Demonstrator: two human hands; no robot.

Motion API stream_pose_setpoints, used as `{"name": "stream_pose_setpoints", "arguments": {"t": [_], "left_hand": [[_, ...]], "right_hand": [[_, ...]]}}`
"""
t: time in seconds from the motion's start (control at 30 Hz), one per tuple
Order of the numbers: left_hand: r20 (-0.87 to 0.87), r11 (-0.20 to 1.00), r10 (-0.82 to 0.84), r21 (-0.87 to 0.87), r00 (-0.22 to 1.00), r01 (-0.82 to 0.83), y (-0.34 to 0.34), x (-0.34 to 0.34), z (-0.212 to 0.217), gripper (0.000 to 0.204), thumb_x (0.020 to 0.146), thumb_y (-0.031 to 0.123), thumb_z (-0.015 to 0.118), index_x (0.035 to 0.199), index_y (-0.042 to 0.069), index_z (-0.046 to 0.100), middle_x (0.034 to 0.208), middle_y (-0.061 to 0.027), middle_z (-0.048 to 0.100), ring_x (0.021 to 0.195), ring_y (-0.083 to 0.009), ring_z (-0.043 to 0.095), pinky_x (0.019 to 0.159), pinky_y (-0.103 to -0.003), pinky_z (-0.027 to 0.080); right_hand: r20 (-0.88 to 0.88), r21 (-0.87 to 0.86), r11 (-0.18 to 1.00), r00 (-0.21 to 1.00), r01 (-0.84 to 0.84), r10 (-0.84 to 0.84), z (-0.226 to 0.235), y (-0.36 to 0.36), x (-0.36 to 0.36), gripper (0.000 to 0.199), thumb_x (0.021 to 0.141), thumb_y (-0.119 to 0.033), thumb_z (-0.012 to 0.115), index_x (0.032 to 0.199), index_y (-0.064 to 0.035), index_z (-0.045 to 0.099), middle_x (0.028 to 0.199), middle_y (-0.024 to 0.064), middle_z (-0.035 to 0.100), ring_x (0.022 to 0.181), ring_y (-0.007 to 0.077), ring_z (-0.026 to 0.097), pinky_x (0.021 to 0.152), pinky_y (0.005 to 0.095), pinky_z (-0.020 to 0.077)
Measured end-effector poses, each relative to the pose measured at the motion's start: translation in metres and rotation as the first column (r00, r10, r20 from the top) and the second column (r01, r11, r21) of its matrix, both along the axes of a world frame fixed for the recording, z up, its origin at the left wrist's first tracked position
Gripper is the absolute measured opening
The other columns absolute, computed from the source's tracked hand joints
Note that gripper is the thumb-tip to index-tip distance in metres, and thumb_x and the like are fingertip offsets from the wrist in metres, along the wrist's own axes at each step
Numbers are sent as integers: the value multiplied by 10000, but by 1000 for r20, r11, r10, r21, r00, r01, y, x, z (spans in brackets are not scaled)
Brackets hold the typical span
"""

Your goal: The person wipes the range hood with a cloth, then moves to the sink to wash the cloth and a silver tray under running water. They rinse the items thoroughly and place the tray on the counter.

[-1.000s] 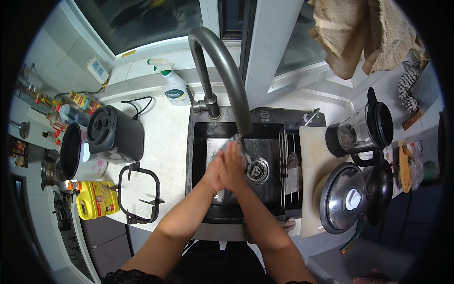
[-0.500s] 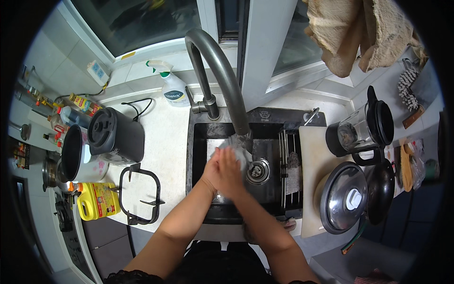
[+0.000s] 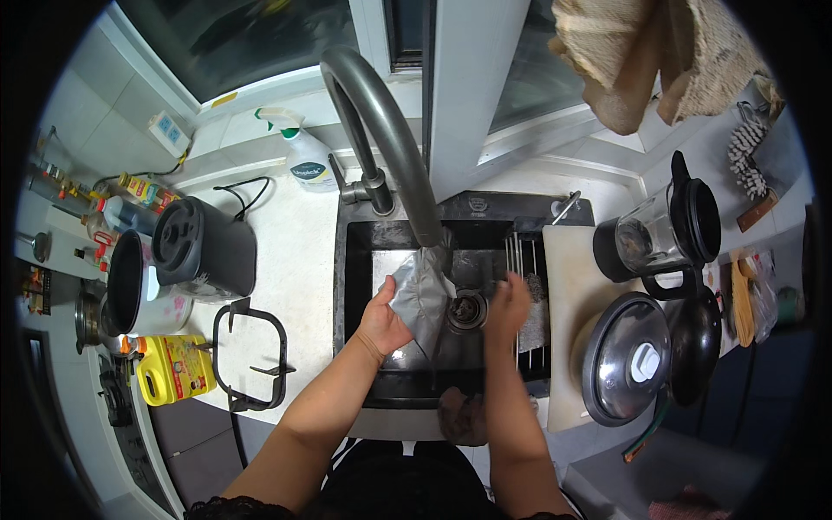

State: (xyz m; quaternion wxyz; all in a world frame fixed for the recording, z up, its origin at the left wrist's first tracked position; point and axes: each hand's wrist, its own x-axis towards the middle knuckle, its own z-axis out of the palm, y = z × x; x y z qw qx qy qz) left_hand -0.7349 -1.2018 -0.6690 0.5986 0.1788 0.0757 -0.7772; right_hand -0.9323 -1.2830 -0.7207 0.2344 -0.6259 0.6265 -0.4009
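Observation:
Under the spout of the grey faucet, in the black sink, hangs a limp, shiny silvery-grey sheet; whether it is cloth or a pouch I cannot make out. My left hand grips its left edge, thumb up along the side. To the right of the drain, my right hand is raised apart from the sheet, beside the wire rack. Its fingers look curled but are smeared by motion, so what they hold, if anything, does not show.
A wire rack with a grey scouring pad spans the sink's right side. Beyond it lie a cutting board, a lidded pot and a blender. On the left are a burner grate, a yellow jug and a spray bottle.
My hands were together over the grey sheet under the faucet. They have parted: the right moved right toward the rack, while the left stays at the sheet, which now shows more fully.

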Motion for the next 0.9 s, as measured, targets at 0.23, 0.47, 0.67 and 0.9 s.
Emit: {"name": "stream_pose_setpoints", "arguments": {"t": [0.23,0.47,0.67,0.9], "left_hand": [[-38,999,24,33,999,-22,2,0,0,612,946,540,331,1357,100,438,1335,-89,512,1245,-283,454,1084,-456,280],[28,1000,14,10,1000,-14,2,3,1,642,943,574,297,1357,104,435,1333,-88,513,1253,-272,449,1082,-439,293],[0,1000,11,12,1000,-11,-2,-6,-1,629,945,560,311,1360,103,432,1346,-89,500,1258,-272,444,1086,-436,287],[-22,1000,8,18,1000,-7,-1,-8,-2,617,952,537,322,1361,89,429,1352,-101,493,1265,-283,434,1089,-448,276]], "right_hand": [[-315,647,692,939,321,-140,-25,-49,-60,522,935,-422,432,1193,8,578,1212,277,538,1140,430,487,1013,471,351],[-297,322,918,945,231,-134,-54,-44,-52,359,898,-284,539,1056,22,637,986,248,648,938,419,606,844,470,462],[-228,383,860,937,338,-266,-93,-63,-64,475,907,-336,524,1289,-53,505,1129,263,598,1018,407,585,914,458,441],[18,425,855,942,297,-336,-83,-61,-59,383,868,-100,579,1235,0,539,1058,245,599,999,376,564,888,408,437]]}}
